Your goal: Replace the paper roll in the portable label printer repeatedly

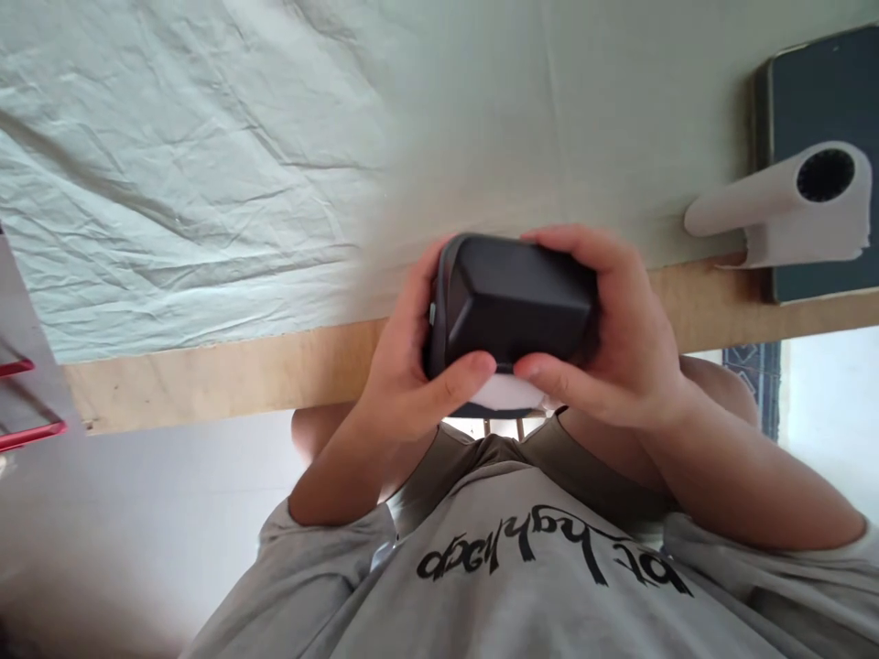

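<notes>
A black hard-shell case (pixel 526 293) with bevelled faces is held up near the table's front edge, between both of my hands. My left hand (pixel 422 366) grips its left end, fingers behind and thumb along the lower front edge. My right hand (pixel 611 329) wraps round the right end, its thumb also on the lower edge, close to the left thumb. Something white (pixel 508 394) shows just below the case, between the thumbs; I cannot tell what it is or whether it belongs to the case. The fingertips behind the case are hidden.
A wrinkled pale green cloth (pixel 206 183) covers the table, whose bare wooden edge (pixel 226 375) runs along the front. On the right, a white roll (pixel 762 201) with a dark end lies over a dark flat slab (pixel 824 101). Red rods (pixel 31 435) show at far left.
</notes>
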Demonstrator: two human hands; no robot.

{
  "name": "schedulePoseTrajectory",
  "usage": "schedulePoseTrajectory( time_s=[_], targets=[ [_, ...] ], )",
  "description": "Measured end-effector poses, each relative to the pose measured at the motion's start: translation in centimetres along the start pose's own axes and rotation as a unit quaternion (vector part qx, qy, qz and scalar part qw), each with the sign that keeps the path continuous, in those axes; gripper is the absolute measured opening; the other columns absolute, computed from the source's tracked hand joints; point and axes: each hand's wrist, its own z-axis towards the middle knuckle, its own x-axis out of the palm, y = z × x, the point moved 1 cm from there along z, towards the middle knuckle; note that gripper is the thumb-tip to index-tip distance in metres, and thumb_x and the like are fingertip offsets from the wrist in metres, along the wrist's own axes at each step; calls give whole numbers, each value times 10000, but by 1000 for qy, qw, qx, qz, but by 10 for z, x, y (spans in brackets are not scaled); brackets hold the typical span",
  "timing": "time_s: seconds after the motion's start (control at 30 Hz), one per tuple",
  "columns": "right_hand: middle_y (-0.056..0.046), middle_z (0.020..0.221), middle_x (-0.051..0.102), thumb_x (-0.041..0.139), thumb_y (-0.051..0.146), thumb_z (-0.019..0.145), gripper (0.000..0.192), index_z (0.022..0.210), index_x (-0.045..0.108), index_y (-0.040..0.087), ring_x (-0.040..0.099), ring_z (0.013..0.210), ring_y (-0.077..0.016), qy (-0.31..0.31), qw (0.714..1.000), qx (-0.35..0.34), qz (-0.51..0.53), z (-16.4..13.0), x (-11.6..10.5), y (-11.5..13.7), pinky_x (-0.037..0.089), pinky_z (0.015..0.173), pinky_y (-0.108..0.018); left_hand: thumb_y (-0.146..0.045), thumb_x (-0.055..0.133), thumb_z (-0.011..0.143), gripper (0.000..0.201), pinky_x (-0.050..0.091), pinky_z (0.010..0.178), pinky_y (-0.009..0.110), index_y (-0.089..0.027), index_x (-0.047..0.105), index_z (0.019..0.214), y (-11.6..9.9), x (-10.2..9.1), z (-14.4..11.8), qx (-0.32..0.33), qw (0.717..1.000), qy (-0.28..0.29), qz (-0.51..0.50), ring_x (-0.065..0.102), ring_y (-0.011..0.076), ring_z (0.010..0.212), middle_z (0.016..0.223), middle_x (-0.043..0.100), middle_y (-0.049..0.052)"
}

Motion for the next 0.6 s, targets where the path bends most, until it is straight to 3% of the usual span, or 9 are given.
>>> schedulePoseTrajectory(
  time_s=[0.17, 0.3, 0.47, 0.6],
  targets=[
    [-93, 1213, 434, 619, 446, 621, 755, 1257, 321, 170, 450, 1146, -137, -6, 1000, 4, 7, 11, -1, 0, 440, 989, -301, -263, 670, 583, 806, 372, 1072, 431, -245, 317, 1307, 0, -5, 6, -19, 999, 33, -36, 436, 282, 1210, 1308, 433, 58],
    [-91, 1233, 411, 613, 415, 630, 757, 1273, 296, 174, 427, 1187, -161, 1, 1000, 27, -3, 13, 1, 2, 425, 1022, -345, -240, 663, 580, 806, 362, 1084, 405, -231, 324, 1311, -4, -3, 9, -27, 999, 8, -43, 428, 256, 1209, 1286, 443, 42],
    [-72, 1306, 347, 607, 415, 643, 814, 1329, 223, 204, 349, 1286, -184, -25, 1000, 12, 6, 0, 2, 10, 401, 1071, -359, -204, 669, 586, 798, 397, 1057, 322, -251, 342, 1312, -5, 0, 0, -9, 999, 14, -50, 450, 212, 1176, 1261, 458, 16],
    [-5, 1374, 267, 571, 393, 672, 798, 1357, 178, 278, 296, 1316, -168, -8, 1000, 24, -9, -19, 0, 11, 326, 1143, -375, -293, 692, 589, 739, 373, 1081, 381, -254, 400, 1267, -1, 2, -5, 27, 998, 11, -47, 436, 263, 1219, 1270, 471, 27]
  ],
)
